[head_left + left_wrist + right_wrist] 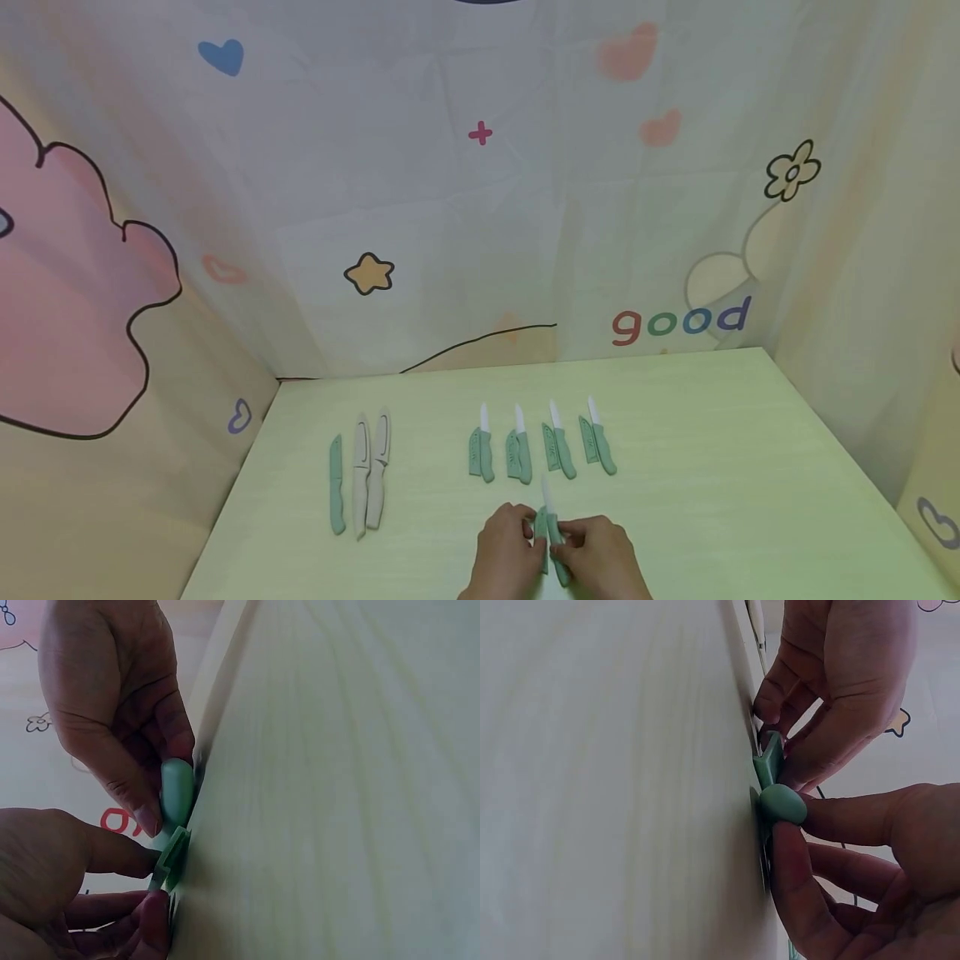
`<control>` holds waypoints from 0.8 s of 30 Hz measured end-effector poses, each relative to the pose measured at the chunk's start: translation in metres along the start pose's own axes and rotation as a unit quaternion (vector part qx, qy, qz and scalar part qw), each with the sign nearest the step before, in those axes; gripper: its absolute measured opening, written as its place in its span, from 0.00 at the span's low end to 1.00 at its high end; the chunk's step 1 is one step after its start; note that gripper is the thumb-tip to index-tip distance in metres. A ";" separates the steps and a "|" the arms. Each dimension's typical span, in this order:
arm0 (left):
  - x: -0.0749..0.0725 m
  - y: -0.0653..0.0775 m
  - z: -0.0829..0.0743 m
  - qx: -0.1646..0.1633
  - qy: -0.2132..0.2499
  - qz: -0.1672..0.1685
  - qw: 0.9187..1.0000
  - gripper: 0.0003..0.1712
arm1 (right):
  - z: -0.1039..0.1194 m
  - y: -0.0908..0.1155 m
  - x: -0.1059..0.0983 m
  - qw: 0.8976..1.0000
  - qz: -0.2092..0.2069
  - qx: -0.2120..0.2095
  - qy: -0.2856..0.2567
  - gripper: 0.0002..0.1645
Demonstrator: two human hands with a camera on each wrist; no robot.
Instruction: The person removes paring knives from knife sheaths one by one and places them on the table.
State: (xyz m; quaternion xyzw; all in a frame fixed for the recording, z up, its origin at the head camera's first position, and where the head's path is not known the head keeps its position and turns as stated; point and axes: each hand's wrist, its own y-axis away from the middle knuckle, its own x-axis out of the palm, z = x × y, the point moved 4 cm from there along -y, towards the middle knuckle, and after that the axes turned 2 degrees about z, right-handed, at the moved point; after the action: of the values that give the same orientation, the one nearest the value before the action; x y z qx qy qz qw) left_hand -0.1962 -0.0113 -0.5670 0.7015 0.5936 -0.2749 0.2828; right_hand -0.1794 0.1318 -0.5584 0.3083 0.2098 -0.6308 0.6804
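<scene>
- Head: from high and well back, facing forward and down across the tabletop [720, 483] to the printed curtain [420, 167].
- Left wrist: low, close, rolled sideways, tabletop at right.
- Right wrist: likewise, tabletop at left.
- Wrist views share the green-handled knife [177, 787] and green sheath [177, 853].

Sheath [541, 528] left of knife [553, 530]

As we watch, a right hand [112, 694] pinches a green handle [178, 789]; just beside the handle, a left hand [52, 862] grips a green sheath [175, 856]. Close under the handle lies a streaked tabletop [337, 787]; cloth [34, 769] behind the handle bears red lettering [112, 820].
</scene>
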 end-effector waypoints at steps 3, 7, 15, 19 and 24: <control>0.000 0.001 0.000 0.007 -0.009 0.000 1.000 0.10 | 0.000 0.000 0.000 1.000 0.000 -0.003 0.005 0.19; 0.002 0.000 0.002 0.000 -0.002 0.011 1.000 0.10 | -0.001 0.000 0.000 1.000 -0.005 0.005 0.007 0.20; 0.002 0.001 0.002 -0.010 0.009 0.031 0.999 0.11 | 0.000 -0.001 0.000 1.000 0.001 0.027 0.014 0.19; 0.002 0.001 0.001 -0.011 0.010 0.033 0.999 0.12 | 0.000 -0.001 0.000 1.000 0.002 0.021 0.017 0.19; 0.002 0.000 0.001 -0.010 0.000 0.028 1.000 0.12 | 0.000 -0.002 0.001 1.000 0.004 0.017 0.016 0.20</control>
State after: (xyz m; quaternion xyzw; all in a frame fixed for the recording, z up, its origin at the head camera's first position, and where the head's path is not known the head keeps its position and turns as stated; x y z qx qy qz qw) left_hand -0.1962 -0.0107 -0.5691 0.7153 0.5762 -0.2604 0.2975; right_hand -0.1811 0.1308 -0.5595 0.3311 0.2087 -0.6267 0.6739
